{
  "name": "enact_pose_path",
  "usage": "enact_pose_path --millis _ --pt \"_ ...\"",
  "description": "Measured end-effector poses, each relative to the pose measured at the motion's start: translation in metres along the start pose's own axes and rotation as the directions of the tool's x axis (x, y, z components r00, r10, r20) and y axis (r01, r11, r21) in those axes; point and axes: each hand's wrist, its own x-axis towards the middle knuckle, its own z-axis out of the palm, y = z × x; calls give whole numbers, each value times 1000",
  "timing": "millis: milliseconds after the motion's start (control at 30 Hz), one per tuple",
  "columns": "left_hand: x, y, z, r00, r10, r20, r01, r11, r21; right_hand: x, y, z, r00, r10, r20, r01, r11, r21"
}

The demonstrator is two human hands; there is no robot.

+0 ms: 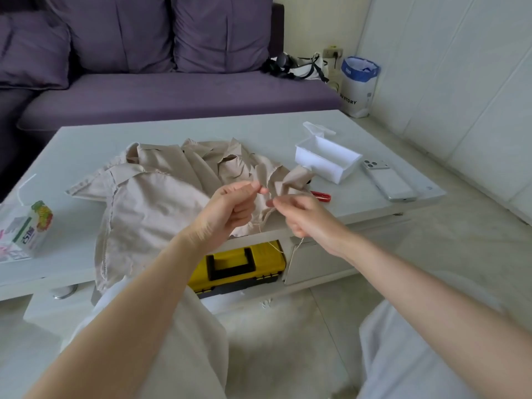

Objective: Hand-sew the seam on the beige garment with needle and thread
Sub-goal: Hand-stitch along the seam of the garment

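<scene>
The low white table [86,145] carries the crumpled beige cotton garment [149,203], spread in the middle, with its 6 o'clock edge hanging over the near side. At the garment's 3 o'clock side the left hand [227,210] pinches a raised fold of cloth. The right hand [306,218], just beside it, grips a thin pale thread [299,245] hanging below the palm; the needle is too small to tell.

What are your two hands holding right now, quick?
Left hand: closed, fingers pinching an edge of the beige garment.
Right hand: closed, fingers pinching the thread, which trails down below it.
</scene>
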Motion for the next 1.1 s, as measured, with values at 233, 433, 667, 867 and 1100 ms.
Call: enact_pose_path --millis 233,433,667,867,1100 --pt "10 -1 6 1000 10 -11 -10 1000 19 -17 -3 4 995 -51 89 49 999 23" --pt "16 -5 8 999 16 -51 -11 995 98 -25 11 -13 999 -5 -40 3 999 -38" --pt "19 -9 0 990 78 -115 -59 985 161 -38 32 -34 968 142 -205 -173 975 -142" --pt "14 -10 6 993 105 -50 -91 970 224 -41 50 -45 941 216 -259 -261 953 -154" --pt "4 -33 15 976 56 210 -198 626 754 -27 73 -48 896 370 -246 -437 836 -332"
